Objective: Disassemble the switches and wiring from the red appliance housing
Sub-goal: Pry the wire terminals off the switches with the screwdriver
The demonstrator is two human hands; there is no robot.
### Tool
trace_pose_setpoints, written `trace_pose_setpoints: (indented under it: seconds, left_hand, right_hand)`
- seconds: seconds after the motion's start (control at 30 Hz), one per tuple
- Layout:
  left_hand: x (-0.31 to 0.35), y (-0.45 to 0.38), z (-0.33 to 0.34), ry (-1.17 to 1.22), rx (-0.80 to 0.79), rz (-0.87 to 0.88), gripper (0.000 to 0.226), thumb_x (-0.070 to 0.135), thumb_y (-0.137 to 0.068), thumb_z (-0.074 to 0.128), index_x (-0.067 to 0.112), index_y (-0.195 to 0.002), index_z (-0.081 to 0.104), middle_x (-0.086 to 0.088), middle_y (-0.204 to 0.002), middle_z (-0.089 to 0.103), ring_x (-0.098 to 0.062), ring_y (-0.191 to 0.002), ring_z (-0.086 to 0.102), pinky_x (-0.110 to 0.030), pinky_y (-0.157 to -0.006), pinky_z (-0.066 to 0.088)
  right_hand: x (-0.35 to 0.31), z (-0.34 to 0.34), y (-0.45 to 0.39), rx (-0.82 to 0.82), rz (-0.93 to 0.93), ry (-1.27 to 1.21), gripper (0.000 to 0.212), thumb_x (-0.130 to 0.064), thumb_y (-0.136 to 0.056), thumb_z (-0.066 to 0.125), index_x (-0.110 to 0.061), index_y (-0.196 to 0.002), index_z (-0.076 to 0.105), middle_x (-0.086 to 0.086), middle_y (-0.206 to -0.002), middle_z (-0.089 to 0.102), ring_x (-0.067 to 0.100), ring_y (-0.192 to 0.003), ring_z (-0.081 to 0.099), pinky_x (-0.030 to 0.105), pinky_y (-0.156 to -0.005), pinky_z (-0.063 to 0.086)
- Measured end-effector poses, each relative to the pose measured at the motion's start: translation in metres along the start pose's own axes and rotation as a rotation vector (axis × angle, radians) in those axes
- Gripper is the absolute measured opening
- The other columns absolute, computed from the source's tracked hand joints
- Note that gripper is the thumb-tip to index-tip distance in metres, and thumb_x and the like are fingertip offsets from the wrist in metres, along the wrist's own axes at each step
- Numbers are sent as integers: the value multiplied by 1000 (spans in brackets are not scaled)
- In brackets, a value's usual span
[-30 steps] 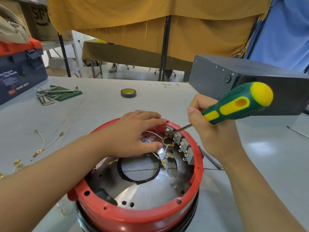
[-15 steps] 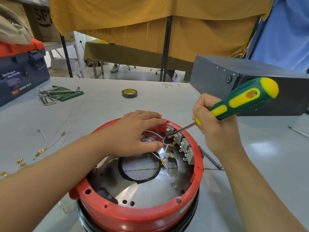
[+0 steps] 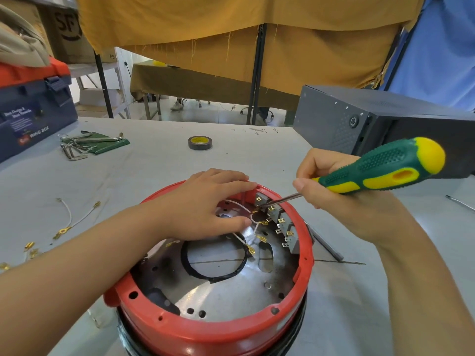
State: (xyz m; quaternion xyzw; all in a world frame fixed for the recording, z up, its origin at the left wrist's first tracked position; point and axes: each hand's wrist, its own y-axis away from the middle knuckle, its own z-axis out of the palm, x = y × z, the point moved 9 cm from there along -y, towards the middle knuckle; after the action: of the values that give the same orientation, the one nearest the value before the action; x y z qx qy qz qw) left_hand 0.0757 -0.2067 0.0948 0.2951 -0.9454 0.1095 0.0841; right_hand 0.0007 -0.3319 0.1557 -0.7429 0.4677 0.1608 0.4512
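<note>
— Standing where, the red housing?

— Near edge of the bench, open side up. Left hand lies flat over the far rim, fingers straight, on the white wires.

— And the right?

— Right hand has its fingers wrapped around the screwdriver, tip at the top brass terminal of the switches along the right wall.

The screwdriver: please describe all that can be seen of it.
The screwdriver has a thick green handle with yellow inserts, a yellow rounded end and a dotted grip that looks rubbery. Its thin metal shaft slopes down to the left, and the tip sits among the brass terminals of the switches inside the red housing. The right hand grips the handle near the shaft.
</note>
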Motion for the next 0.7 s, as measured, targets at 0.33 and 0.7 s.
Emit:
trace_pose_setpoints:
  seconds: [0.33, 0.7]
  left_hand:
    - [1, 1, 1, -10, -14, -13, 71, 64, -77, 40, 40, -144, 30, 17, -151, 28, -6, -138, 21, -28, -114, 18]
    - [0, 0, 1, -12, -18, -9, 73, 66, -77, 39, 40, -144, 30, 17, -151, 28, -7, -137, 22, -29, -114, 19]
  right_hand:
    - [3, 3, 0, -28, 32, 8, 20, -19, -81, 59, -14, -65, 50, 1, -50, 46, 8, -46, 36, 15, -46, 30]
    - [30, -10, -3, 312, 202, -93, 21, -21, -71, 50, -8, -56, 43, -5, -41, 38, 10, -44, 37, 17, -45, 32]
